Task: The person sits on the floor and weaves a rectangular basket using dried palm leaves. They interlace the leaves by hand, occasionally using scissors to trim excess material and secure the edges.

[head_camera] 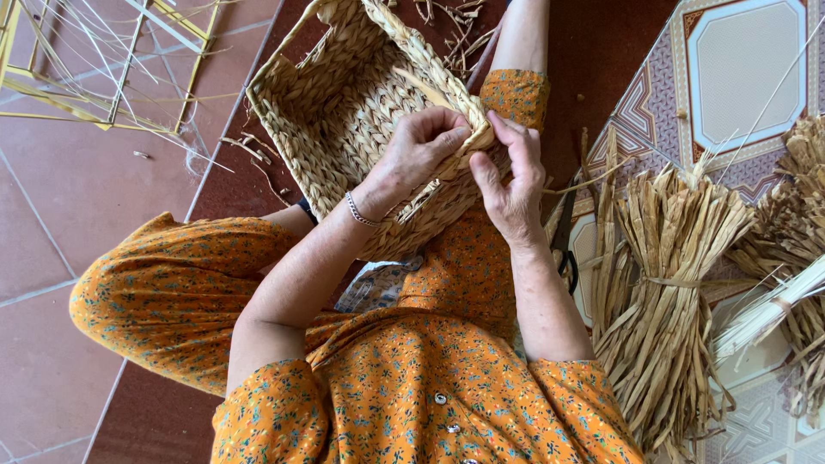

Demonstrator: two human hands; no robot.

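Observation:
A woven straw basket (344, 103) rests tilted on my lap, its opening turned toward me. My left hand (417, 155), with a silver bracelet on the wrist, grips the basket's near rim and pinches a flat straw strand (477, 137) there. My right hand (511, 185) is closed on the same strand from the right side, its fingertips meeting the left hand's at the rim. I wear an orange flowered dress that fills the lower part of the view.
A tied bundle of dried straw (662, 283) lies on the patterned mat at my right, with more bundles (795, 232) beyond it. Scissors (565, 241) lie beside my right forearm. A yellow metal frame (103, 60) with thin reeds stands on the red tiles at upper left.

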